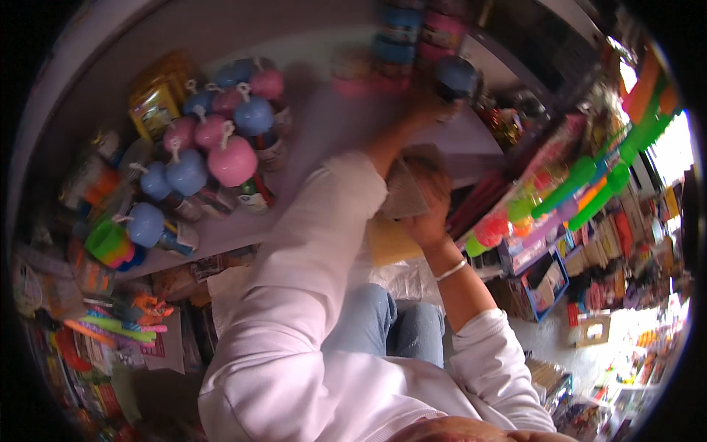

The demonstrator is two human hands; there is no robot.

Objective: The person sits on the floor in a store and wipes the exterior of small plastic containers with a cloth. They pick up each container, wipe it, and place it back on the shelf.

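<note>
My left hand [424,106], blurred, reaches across to a blue-topped container [456,78] at the far right of the shelf. It lies against the container's side, but its finger positions are unclear. Lower down, my right hand [433,190] grips a grey-brown textured piece [406,193], perhaps folded cloth, with fingers along its right side. Beneath that piece is a flat yellow-tan item [392,240]. Behind my left hand stand stacked blue containers [395,47] and pink containers [442,33], also blurred.
Several containers with round pink tops [233,161] and blue tops [186,172], bearing white loops, crowd the pale shelf [229,227]. Yellow packages [156,108] stand behind them. Green cups [105,238] sit at the left. Colourful plastic toys [574,193] hang at the right.
</note>
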